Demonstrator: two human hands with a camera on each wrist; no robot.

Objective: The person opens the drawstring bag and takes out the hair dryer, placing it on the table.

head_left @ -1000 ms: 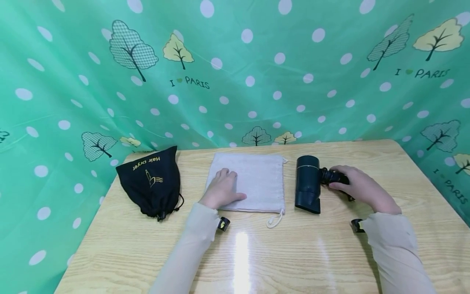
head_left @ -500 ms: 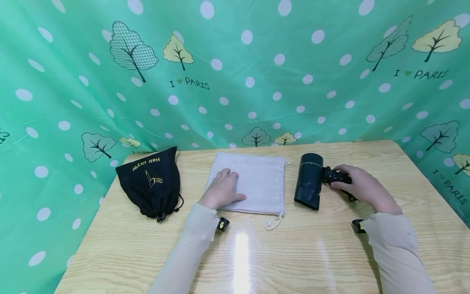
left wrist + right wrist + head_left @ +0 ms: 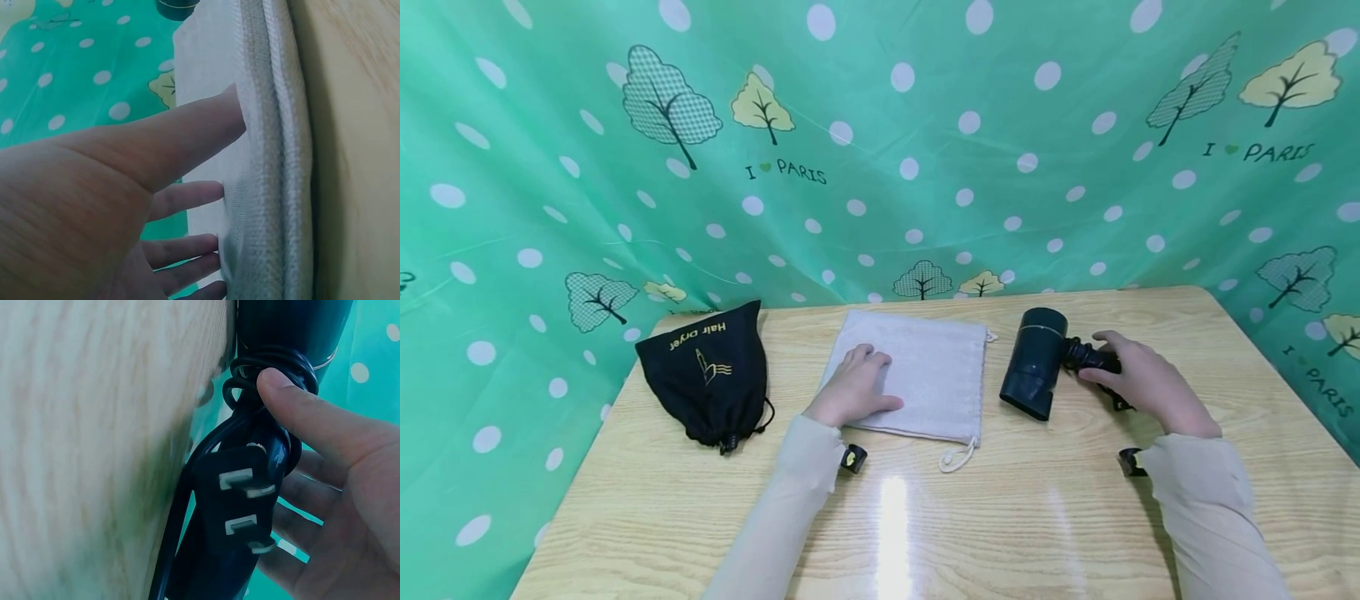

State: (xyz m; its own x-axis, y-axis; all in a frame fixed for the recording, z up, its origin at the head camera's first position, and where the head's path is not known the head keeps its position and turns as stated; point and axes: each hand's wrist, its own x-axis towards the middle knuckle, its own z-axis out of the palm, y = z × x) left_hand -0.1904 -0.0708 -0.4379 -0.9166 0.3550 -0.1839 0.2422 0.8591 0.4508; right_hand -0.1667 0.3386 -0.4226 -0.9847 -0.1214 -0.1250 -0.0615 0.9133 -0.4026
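Observation:
A dark green hair dryer point(image 3: 1036, 362) lies at the right of the table, barrel to the left, its handle toward my right hand point(image 3: 1150, 385). My right hand grips the handle, thumb on the coiled black cord point(image 3: 275, 369) and fingers on the far side. In the right wrist view a two-prong plug point(image 3: 234, 497) lies along the handle. My left hand point(image 3: 856, 390) rests with spread fingers on a flat pale grey drawstring bag point(image 3: 936, 367) in the middle. The left wrist view shows the fingertips and thumb point(image 3: 200, 125) against the bag's cloth, by its thick folded edge.
At the left lies a black drawstring bag point(image 3: 722, 392) printed "Hair Dryer". A white cord loop point(image 3: 957, 460) hangs off the grey bag's near right corner. The wooden table point(image 3: 985, 533) ends at a green dotted curtain point(image 3: 880, 167) behind.
The hair dryer has turned in my right hand's grip, its barrel's top end swinging away and to the right. The grey bag has turned slightly under my left hand.

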